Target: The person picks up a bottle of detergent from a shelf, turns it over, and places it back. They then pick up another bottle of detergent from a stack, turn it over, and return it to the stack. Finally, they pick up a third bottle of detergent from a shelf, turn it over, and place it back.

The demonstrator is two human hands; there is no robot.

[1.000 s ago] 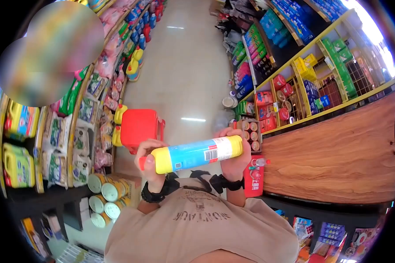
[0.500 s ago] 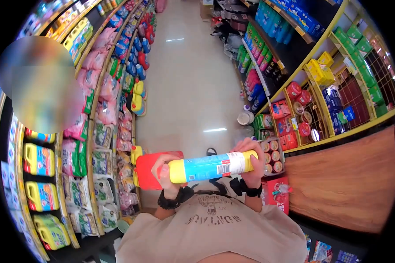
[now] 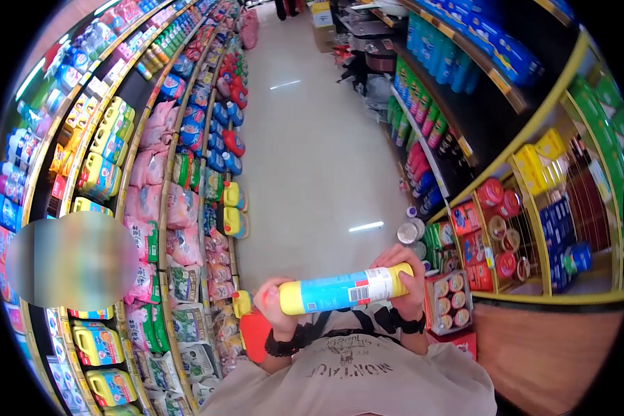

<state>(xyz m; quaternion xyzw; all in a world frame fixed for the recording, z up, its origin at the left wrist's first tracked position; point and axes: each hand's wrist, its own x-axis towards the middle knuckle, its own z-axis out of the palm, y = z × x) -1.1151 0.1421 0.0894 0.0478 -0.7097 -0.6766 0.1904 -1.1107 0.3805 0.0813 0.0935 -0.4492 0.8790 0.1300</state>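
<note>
Left hand [image 3: 277, 310] and right hand [image 3: 409, 281] each clasp one end of the bottle [image 3: 340, 290], a sound hold for what looks like stiff, light, slick plastic.

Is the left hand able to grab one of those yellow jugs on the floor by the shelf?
Probably not right now. The left hand is busy gripping the bottle together with the right hand, and the yellow jugs stand farther up the aisle floor.
</note>
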